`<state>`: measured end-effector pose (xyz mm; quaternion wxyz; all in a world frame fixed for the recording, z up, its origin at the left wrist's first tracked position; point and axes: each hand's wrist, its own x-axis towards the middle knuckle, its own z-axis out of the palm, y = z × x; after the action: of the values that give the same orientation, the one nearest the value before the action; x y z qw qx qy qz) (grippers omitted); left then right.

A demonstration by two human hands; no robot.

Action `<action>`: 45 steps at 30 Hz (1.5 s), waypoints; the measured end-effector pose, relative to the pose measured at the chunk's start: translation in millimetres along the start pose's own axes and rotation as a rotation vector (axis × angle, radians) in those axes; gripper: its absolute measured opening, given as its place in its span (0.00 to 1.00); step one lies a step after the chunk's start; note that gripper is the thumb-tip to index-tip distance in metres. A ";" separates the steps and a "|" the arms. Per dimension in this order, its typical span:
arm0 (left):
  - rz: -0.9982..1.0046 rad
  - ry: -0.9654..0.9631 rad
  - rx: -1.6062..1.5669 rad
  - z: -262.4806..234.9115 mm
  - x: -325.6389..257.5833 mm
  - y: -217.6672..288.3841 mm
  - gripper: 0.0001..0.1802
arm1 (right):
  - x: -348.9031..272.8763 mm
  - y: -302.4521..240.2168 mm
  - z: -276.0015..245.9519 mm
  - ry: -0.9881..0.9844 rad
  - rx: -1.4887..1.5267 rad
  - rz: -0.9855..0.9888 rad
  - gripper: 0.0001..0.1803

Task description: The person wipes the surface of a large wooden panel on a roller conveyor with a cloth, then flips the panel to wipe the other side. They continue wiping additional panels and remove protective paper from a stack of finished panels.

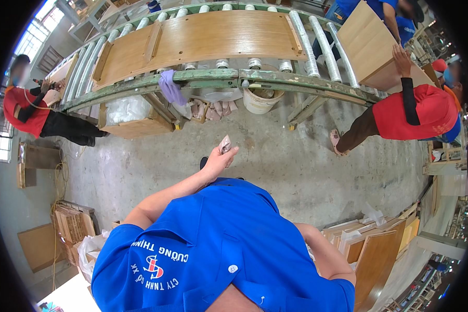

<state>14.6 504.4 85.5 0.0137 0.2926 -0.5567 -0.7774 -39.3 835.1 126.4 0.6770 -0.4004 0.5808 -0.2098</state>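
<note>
My left hand (221, 160) is closed around a small pinkish-brown plastic packet (224, 143), held out over the floor in front of me. What the packet contains is too small to tell. My right forearm drops down beside my body at the right, and the hand itself is out of sight. Ahead, a long wooden panel (208, 39) with cross strips lies on the roller conveyor (281, 78). Under the conveyor sit several similar pinkish packets (221, 110), some at a small carton.
A purple cloth (172, 87) hangs over the conveyor's near rail. Below stand a white bucket (262, 100) and a carton of clear plastic bags (135, 125). A worker (31, 112) stands left; another (416, 112) handles a wooden cabinet (372, 44) at right. Boards (382, 255) lean behind me.
</note>
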 end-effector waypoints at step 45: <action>0.004 -0.008 -0.025 -1.3 -10.3 -2.6 0.15 | 21.8 45.7 19.9 -0.157 -0.237 -0.132 0.29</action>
<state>24.6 507.8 87.5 0.0164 0.2882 -0.5475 -0.7854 -23.4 851.7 77.1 0.6532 -0.5299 0.5191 -0.1520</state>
